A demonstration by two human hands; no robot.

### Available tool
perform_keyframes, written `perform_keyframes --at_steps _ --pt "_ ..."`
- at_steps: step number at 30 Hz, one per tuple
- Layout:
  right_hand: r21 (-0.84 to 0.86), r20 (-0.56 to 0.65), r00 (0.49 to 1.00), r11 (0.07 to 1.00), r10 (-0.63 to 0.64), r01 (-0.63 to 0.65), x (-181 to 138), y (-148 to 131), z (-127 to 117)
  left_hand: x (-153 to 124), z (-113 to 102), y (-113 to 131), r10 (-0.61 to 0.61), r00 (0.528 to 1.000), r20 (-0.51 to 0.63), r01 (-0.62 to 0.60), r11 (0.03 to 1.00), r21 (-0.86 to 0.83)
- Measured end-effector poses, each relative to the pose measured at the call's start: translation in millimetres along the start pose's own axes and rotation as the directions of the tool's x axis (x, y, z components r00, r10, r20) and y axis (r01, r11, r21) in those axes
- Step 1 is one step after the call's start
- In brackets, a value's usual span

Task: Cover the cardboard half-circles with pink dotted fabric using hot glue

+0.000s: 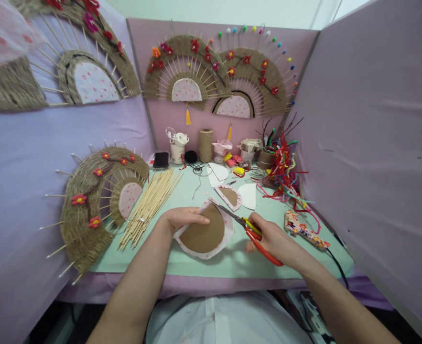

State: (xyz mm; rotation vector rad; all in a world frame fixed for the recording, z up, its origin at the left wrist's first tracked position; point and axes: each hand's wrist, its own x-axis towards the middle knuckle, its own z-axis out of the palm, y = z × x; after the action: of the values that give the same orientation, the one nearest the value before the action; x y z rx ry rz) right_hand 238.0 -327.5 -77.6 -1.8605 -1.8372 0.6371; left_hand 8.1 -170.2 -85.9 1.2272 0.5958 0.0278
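Observation:
My left hand grips a brown cardboard piece by its upper left side, the thumb lying on top. White fabric with pink spots sticks out all round the cardboard's edge. In my right hand is a pair of scissors with red and yellow handles. Their blades point up and left, reaching the fabric margin at the top of the piece. Just beyond lies a smaller half-round cardboard piece edged with the same fabric, beside a white paper cutout.
A bundle of thin wooden sticks lies on the left of the green tabletop. A floral-patterned glue gun with a cord is at right, near tangled red pipe cleaners. Twine and jars line the back; fan-shaped decorations hang on the partitions.

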Motion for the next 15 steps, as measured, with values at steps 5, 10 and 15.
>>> perform_keyframes --at_steps 5,10,15 --pt "0.016 0.011 1.0 1.0 -0.002 0.002 1.7 0.8 2.1 -0.7 1.1 -0.6 0.001 1.0 0.015 0.0 1.0 -0.004" --pt "0.003 -0.028 1.0 1.0 -0.007 0.008 3.0 0.5 1.8 -0.8 2.1 -0.7 -0.003 1.0 0.002 0.003 1.0 0.018" --pt "-0.039 -0.06 0.998 0.999 -0.025 0.022 2.9 3.0 2.9 -2.3 4.5 0.9 -0.032 1.0 0.0 0.032 0.999 0.008"
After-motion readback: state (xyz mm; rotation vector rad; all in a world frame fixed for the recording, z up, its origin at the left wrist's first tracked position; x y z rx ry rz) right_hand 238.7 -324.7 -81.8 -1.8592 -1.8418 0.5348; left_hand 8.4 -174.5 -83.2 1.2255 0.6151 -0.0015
